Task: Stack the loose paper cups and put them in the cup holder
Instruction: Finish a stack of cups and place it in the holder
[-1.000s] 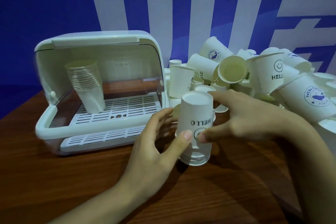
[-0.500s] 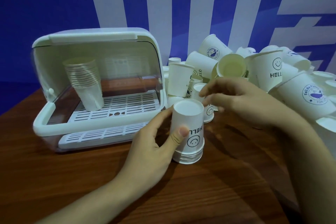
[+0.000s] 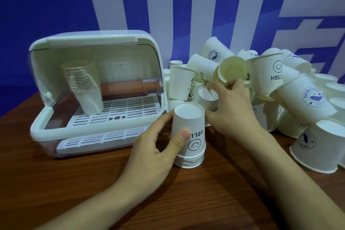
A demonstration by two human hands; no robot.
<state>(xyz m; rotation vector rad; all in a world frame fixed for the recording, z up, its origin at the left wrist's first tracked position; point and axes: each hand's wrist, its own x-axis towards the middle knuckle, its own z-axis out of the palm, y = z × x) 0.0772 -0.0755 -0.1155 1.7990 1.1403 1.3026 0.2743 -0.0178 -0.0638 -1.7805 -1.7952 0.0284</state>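
A short stack of upside-down paper cups [image 3: 188, 136] stood on the wooden desk [image 3: 84, 183], just in front of the cup holder's right corner, its outer cup printed with "HELLO" and a smiley face, both inverted. The left hand [image 3: 155, 147] gripped this stack, thumb curled across the near side and the other fingers wrapped around the far side. Just behind it, the right hand [image 3: 231, 106] reached into the heap of loose cups [image 3: 280, 87], its fingers [image 3: 214, 86] bent at the top of a single inverted cup [image 3: 208, 97]; whether they actually pinched that cup or only touched it could not be told. The heap spread along the right side of the desk, cups lying on their sides, upright and inverted, some marked with a blue whale badge. To the left sat the white cup holder [image 3: 97, 136] with its clear lid swung up and open, and inside it a tall nested stack of upright cups [image 3: 84, 86] leaned slightly on the slotted tray. A blue and white wall [image 3: 46, 5] stood behind everything.
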